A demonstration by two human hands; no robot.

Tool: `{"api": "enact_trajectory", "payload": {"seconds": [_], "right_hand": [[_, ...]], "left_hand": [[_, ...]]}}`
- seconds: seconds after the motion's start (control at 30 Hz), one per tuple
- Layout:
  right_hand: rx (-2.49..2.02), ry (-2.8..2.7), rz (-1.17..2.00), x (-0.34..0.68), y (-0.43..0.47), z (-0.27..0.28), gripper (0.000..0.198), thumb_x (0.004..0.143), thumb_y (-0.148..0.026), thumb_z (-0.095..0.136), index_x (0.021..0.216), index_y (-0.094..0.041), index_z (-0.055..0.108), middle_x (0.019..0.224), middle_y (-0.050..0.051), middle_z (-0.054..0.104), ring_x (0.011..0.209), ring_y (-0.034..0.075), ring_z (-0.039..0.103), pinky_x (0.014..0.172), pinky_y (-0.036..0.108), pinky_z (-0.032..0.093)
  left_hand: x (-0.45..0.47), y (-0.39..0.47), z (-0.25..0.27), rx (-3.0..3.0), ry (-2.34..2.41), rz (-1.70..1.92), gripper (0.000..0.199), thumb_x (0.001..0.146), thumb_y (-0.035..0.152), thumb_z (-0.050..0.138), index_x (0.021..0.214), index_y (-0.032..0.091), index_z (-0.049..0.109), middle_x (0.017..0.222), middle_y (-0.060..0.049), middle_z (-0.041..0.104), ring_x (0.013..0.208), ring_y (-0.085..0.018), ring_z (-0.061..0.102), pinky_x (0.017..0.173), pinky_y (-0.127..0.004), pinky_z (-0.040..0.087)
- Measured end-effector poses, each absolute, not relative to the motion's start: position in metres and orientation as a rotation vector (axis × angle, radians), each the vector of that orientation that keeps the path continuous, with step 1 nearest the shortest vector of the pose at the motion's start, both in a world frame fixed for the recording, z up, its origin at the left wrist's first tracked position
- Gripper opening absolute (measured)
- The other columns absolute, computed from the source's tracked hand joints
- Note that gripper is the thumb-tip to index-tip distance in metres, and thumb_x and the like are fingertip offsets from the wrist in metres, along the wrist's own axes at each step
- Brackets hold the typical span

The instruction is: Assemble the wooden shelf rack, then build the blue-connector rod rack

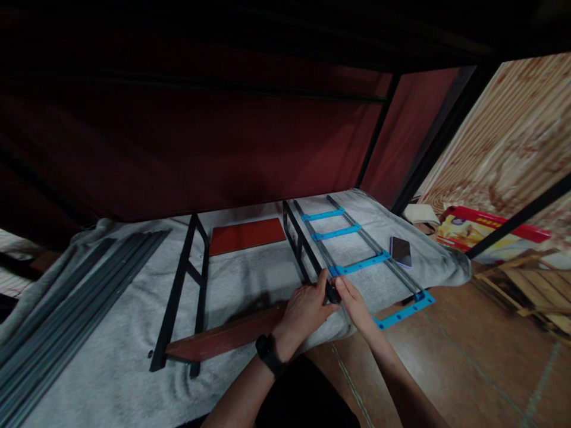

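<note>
As the left hand (303, 308) and right hand (355, 304) grasp one black frame (175, 292), two red panels (247, 235) sit between its sides, four blue crossbars (363, 262) alongside.

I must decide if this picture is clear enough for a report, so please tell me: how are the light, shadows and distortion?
Head view throughout: dim, uneven light, the red backdrop fading to near-black at the top; soft shadow on the gray cloth beyond the left hand; apparent wide-angle stretching, the gray bars spreading toward the lower left corner.
</note>
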State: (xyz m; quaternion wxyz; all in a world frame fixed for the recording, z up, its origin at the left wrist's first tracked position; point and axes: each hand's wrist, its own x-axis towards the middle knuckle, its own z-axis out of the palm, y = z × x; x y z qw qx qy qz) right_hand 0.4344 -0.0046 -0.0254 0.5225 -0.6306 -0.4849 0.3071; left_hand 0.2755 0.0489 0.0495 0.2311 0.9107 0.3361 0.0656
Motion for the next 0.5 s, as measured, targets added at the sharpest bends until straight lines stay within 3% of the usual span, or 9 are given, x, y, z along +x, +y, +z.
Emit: {"api": "enact_trajectory", "payload": {"seconds": [0.1, 0.3, 0.5], "right_hand": [[-1.481, -1.191, 0.760, 0.435, -0.004, -0.027, 0.037, 0.090, -0.060, 0.050, 0.081, -0.024, 0.055, 0.071, -0.003, 0.051, 0.070, 0.017, 0.049, 0.066, 0.029, 0.041], [-1.596, -1.240, 0.714, 0.436, -0.003, -0.029, 0.043, 0.094, -0.058, 0.044, 0.068, -0.024, 0.048, 0.065, -0.003, 0.045, 0.065, 0.016, 0.045, 0.064, 0.030, 0.036], [-1.493, -1.148, 0.832, 0.434, -0.008, -0.028, 0.036, 0.091, -0.060, 0.048, 0.085, -0.025, 0.056, 0.069, -0.003, 0.051, 0.066, 0.017, 0.050, 0.064, 0.031, 0.041]], "left_hand": [[0.275, 0.048, 0.046, 2.538, 0.914, 0.211, 0.083, 0.089, 0.041, 0.062, 0.154, 0.013, 0.020, 0.118, -0.018, 0.071, 0.110, -0.030, 0.068, 0.091, -0.036, 0.049], [0.275, 0.047, 0.043, 2.591, 0.912, 0.251, 0.086, 0.088, 0.042, 0.065, 0.154, 0.010, 0.020, 0.114, -0.019, 0.072, 0.110, -0.030, 0.067, 0.091, -0.037, 0.049], [0.269, 0.036, 0.042, 2.695, 0.884, 0.403, 0.076, 0.089, 0.031, 0.065, 0.152, 0.014, 0.026, 0.125, -0.016, 0.067, 0.114, -0.028, 0.063, 0.100, -0.041, 0.046]]}}
